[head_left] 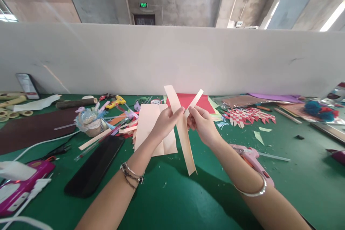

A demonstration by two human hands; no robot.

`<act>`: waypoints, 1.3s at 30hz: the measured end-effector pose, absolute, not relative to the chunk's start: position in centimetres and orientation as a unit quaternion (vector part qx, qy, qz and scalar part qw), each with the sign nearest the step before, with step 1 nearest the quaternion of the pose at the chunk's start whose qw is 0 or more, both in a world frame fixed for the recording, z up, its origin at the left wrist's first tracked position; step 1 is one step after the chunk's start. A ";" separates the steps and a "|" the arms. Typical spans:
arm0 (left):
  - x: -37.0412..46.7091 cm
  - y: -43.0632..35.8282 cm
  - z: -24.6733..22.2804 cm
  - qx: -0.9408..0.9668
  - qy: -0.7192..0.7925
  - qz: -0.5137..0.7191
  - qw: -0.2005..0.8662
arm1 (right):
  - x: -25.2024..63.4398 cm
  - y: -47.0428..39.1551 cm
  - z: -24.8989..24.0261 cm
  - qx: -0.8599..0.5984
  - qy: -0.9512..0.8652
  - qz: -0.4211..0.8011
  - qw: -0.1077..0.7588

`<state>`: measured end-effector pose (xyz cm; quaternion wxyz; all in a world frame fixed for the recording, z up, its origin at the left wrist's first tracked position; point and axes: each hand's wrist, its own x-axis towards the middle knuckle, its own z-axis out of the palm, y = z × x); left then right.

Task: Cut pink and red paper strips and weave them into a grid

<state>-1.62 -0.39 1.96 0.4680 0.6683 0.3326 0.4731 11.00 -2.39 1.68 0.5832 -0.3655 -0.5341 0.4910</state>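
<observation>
Both hands are raised over the green table, close together. My left hand [167, 121] pinches a long cream paper strip [185, 145], which hangs down below the fingers and sticks up above them. Between the fingers of my right hand [201, 121] is a narrower cream strip [196, 101], slanting up to the right. The two strips meet near the fingertips; whether they are one folded piece I cannot tell. Behind the left hand lies a creased cream paper sheet [147, 122], and red paper [207, 104] lies farther back.
A pink glue gun [254, 160] lies right of my right forearm, a black phone-like slab [94, 167] left of my left one. Farther out are a red-and-white woven paper piece [248, 115], a yellow glue gun [116, 102] and a magenta power strip [35, 178]. A white partition [172, 57] bounds the back.
</observation>
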 end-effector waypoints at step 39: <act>-1.2 -0.8 1.0 0.732 0.413 0.472 0.265 | 10.9 -2.4 2.0 -0.426 -0.621 0.434 0.495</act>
